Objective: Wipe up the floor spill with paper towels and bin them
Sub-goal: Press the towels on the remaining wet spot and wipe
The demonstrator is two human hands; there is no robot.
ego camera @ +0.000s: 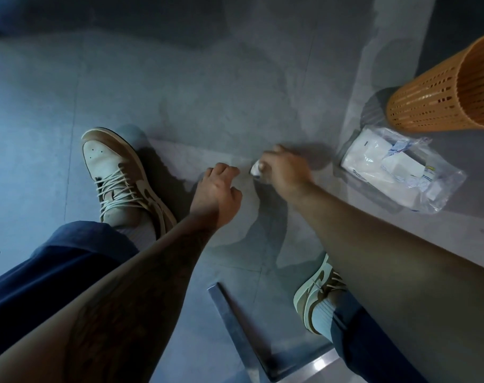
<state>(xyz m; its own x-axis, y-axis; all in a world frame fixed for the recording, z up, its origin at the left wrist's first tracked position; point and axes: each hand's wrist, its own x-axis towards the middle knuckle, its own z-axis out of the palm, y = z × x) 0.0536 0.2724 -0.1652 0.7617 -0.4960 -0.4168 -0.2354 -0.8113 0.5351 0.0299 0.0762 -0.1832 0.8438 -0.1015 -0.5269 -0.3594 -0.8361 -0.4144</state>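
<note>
My right hand (283,168) is closed around a small crumpled white paper towel (256,170), low over the grey tiled floor (207,92). Just to its left, my left hand (220,189) hovers with its fingers loosely curled and nothing in it. A faint wet patch (251,230) shows on the tiles below and between the hands. An orange slotted bin (450,89) stands at the upper right. In front of the bin lies a clear plastic pack of white paper towels (395,167), torn open on the floor.
My left shoe (119,175) is planted on the floor left of the hands, and my right shoe (320,291) at the lower right. A metal chair or table leg frame (235,327) lies low at the bottom centre. A lighter tile strip runs under the pack.
</note>
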